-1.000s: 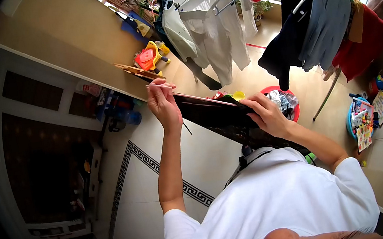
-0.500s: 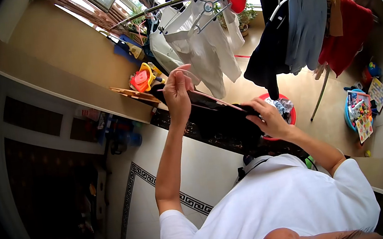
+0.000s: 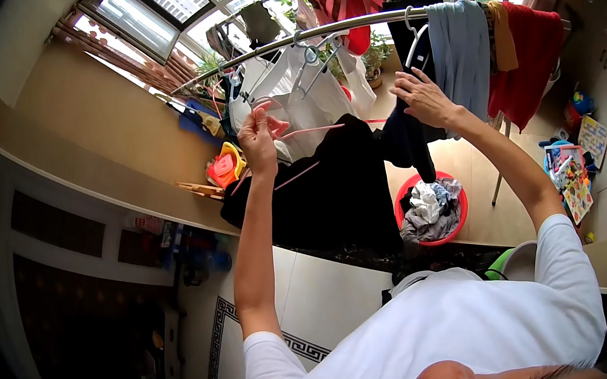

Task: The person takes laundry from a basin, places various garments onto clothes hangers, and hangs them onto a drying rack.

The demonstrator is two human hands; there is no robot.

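Observation:
My left hand (image 3: 259, 142) is closed around the top of a pink clothes hanger (image 3: 322, 128). A black garment (image 3: 336, 200) hangs from this hanger, covering part of it. My right hand (image 3: 428, 102) is raised to the right with its fingers apart, holding nothing that I can see. It is in front of a dark navy garment (image 3: 406, 141) on the rail, below a white hanger (image 3: 415, 48); whether the fingertips touch the cloth I cannot tell. A light blue garment (image 3: 460, 54) hangs just right of that hand.
A curved metal rail (image 3: 343, 25) carries white clothes (image 3: 297, 83) and a red garment (image 3: 528, 60). Below it, a red basin (image 3: 400, 211) holds crumpled laundry. A blue tub with toys and cards (image 3: 569, 177) stands at right. A low wall (image 3: 86, 172) runs along the left.
My right hand has left the black garment and moved up to the rail's hanging clothes. The black garment now hangs lower and spread out. My view has tilted up slightly.

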